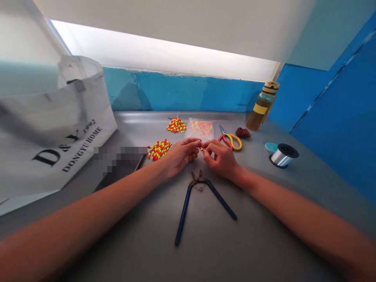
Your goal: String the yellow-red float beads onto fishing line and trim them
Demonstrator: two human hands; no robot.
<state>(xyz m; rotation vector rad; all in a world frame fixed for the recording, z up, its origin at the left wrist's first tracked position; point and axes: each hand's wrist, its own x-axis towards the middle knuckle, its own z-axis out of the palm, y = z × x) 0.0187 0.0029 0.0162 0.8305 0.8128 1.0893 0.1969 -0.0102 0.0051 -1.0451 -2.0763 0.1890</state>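
From where I stand, the blue wall runs along the back of a grey counter. A big white bag, printed "D&Y 1992" and "DONGYU HOME", stands at the person's left. Spread on the counter just in front of the hands is a pair of pliers, its blue handles wide apart.

The left hand has thumb and finger pinched together on a small red-and-yellow bead. The right hand meets it there, fingers bent in at the bead; I can't tell whether they are clamped on it.

At the back right a bottle with a yellow band stands upright. Scissors with one red and one yellow handle lie past the right hand, beside a clear packet of beads. Farther right a spool of silvery wire sits near a pale blue disc. Two loose bead piles, one near and one far, lie to the left, and a dark red bundle of cord rests beyond the scissors. Smallest is the bead itself, at the fingertips, above the counter.
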